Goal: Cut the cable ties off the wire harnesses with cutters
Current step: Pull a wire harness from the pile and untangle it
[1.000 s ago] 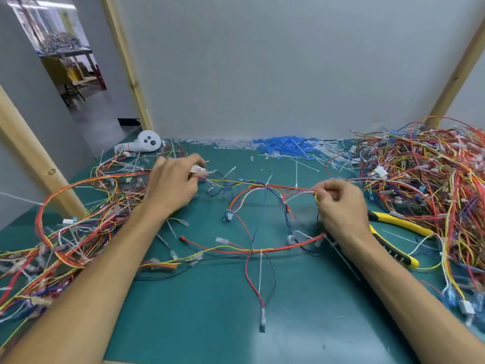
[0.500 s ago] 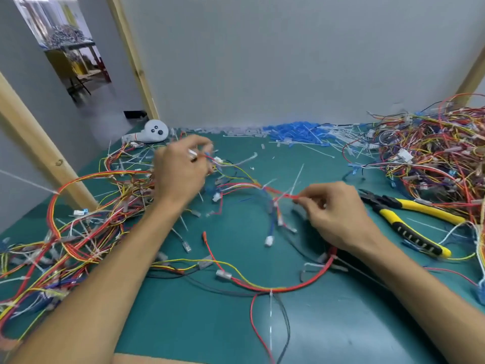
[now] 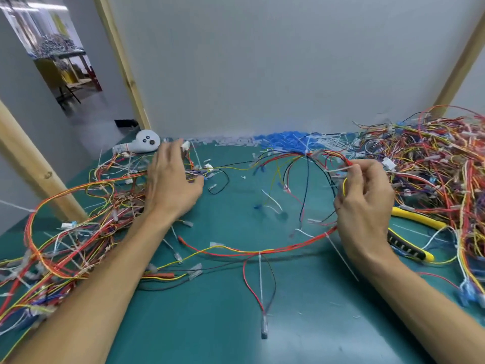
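My table (image 3: 301, 324) is teal. The harness wires (image 3: 249, 252) run red, yellow and black. Cutters (image 3: 417, 222) at three o'clock are yellow-and-black; clippings (image 3: 283, 139) at twelve, blue.

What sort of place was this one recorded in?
Most likely a workshop or small factory bench for wire-harness rework: tangled wire harnesses heaped on a green mat, yellow-handled cutters lying beside them, and a drift of snipped cable ties along the back wall.

Multicoloured wire harness (image 3: 294, 247) looped loose at centre, white cable ties (image 3: 260, 274) cinched round it; yellow-handled cutters (image 3: 417, 219) flat at right.
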`<act>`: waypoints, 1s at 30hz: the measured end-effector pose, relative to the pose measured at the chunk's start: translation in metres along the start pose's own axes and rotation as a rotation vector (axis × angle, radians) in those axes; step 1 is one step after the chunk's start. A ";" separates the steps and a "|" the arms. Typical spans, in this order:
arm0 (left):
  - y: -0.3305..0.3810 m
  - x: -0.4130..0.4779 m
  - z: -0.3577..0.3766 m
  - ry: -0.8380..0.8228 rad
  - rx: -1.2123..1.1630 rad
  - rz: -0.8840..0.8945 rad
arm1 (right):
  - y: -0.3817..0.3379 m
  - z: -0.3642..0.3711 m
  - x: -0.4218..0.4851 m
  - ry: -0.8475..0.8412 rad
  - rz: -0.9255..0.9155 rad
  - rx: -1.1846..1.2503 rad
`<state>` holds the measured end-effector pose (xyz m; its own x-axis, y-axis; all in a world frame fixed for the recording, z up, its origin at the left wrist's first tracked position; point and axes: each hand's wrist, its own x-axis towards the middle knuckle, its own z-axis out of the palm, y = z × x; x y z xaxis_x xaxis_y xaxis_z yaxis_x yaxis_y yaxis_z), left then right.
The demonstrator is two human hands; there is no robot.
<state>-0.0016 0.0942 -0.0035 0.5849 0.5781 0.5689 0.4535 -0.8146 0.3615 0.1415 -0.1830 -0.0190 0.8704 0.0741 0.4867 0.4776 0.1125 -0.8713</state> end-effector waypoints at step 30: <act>0.013 -0.008 0.009 -0.083 -0.266 0.356 | 0.011 0.002 -0.002 -0.314 0.070 -0.158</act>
<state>0.0062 0.0795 -0.0099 0.7303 0.2523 0.6349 0.0316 -0.9408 0.3375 0.1445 -0.1799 -0.0296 0.8344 0.3799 0.3993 0.4518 -0.0565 -0.8903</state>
